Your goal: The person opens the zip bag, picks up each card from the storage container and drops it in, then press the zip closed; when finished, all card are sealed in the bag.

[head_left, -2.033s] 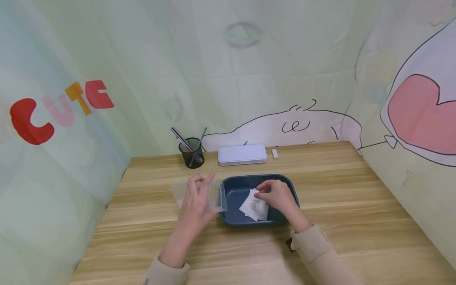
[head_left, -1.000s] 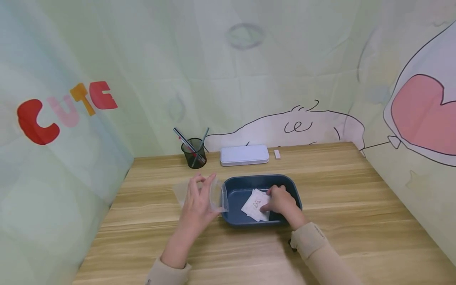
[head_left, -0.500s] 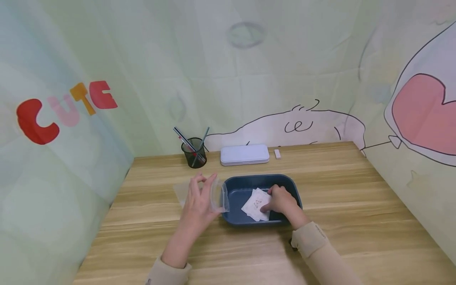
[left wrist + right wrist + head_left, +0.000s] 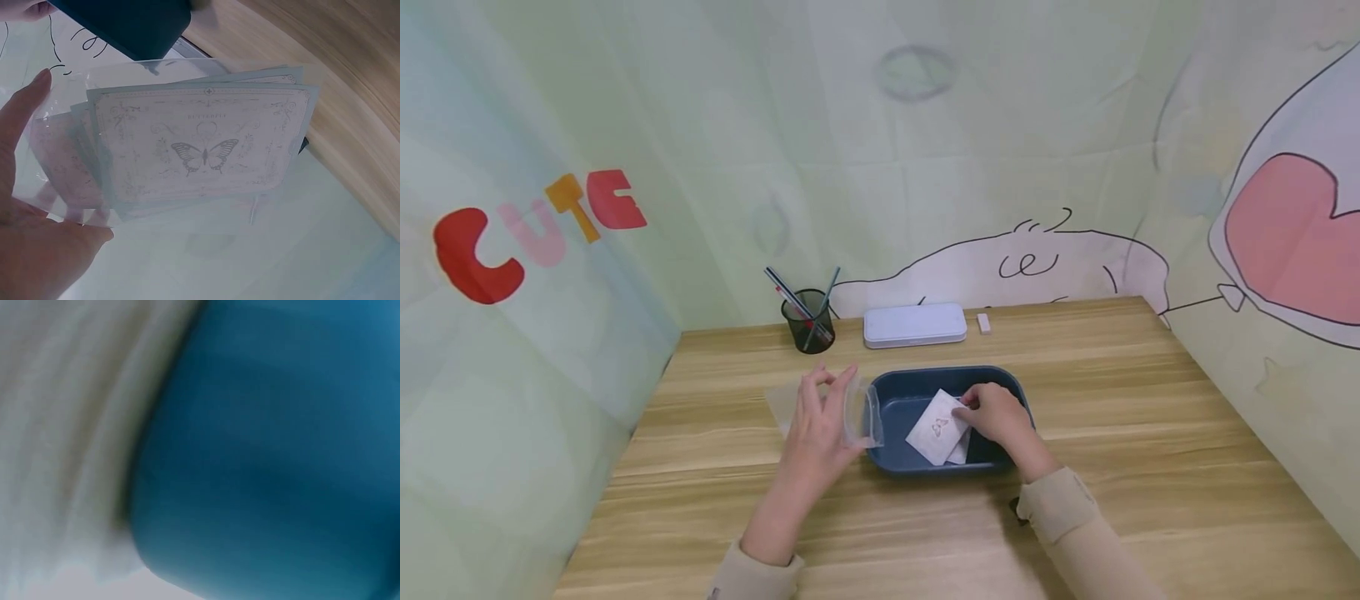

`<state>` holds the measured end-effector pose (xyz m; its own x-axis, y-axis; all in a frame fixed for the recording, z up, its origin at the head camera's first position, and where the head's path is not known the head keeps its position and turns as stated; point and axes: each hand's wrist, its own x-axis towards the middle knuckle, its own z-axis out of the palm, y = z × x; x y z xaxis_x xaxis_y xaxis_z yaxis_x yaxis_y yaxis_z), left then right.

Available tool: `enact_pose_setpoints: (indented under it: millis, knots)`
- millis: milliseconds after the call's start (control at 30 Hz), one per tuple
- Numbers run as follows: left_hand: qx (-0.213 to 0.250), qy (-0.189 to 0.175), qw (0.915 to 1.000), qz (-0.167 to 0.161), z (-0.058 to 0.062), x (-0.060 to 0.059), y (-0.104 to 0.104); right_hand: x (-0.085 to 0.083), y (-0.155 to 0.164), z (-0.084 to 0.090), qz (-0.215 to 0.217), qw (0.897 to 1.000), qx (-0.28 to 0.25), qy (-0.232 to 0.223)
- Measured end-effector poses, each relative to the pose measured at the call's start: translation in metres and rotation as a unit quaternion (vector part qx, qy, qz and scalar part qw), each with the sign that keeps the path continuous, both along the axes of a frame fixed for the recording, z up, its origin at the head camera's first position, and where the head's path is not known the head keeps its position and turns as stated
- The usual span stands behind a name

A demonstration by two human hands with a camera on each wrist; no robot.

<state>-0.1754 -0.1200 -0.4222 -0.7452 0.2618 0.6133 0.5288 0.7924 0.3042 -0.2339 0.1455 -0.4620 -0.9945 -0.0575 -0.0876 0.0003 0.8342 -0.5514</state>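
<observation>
- I see a wooden table (image 4: 910,537) under all the things.
- A dark blue tray (image 4: 892,427) sits on it, near the middle.
- A clear bag (image 4: 859,417) is up by the tray's left end; I can't tell if they touch. It has cards (image 4: 206,134) inside, and the front one shows a butterfly.
- A white box (image 4: 915,327) lies behind the tray.
- The left hand (image 4: 817,425) holds the bag, its thumb and fingers bent and far apart.
- The right hand (image 4: 997,417) is over the tray, nearly closed, and I see it pinch a white card (image 4: 935,429) by one corner.
- A black cup (image 4: 810,333) of pens stands left of the box.
- That white card has a butterfly too, and it partly covers another card (image 4: 959,452) in the tray.
- A small white block (image 4: 984,324) lies just right of the box.
</observation>
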Motion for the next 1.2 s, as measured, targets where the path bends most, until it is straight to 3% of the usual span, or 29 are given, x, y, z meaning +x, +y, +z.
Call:
enact_pose_setpoints:
  millis: [433,700,1067,1200]
  knots:
    - [0.001,-0.006,1.0000,0.005,-0.001,-0.001,-0.002,0.002,0.003,0.009,0.030,0.999,-0.027,0.020]
    - [0.000,-0.012,0.9999,0.012,0.001,0.000,-0.002,0.003,0.002,0.017,0.027,0.994,-0.083,0.073]
    - [-0.002,-0.040,0.9987,0.032,0.003,-0.001,0.000,0.016,-0.004,0.035,-0.006,0.967,-0.209,0.143]
    - [0.000,-0.044,0.9986,0.030,0.003,-0.001,0.000,0.021,-0.006,0.038,-0.022,0.952,-0.264,0.153]
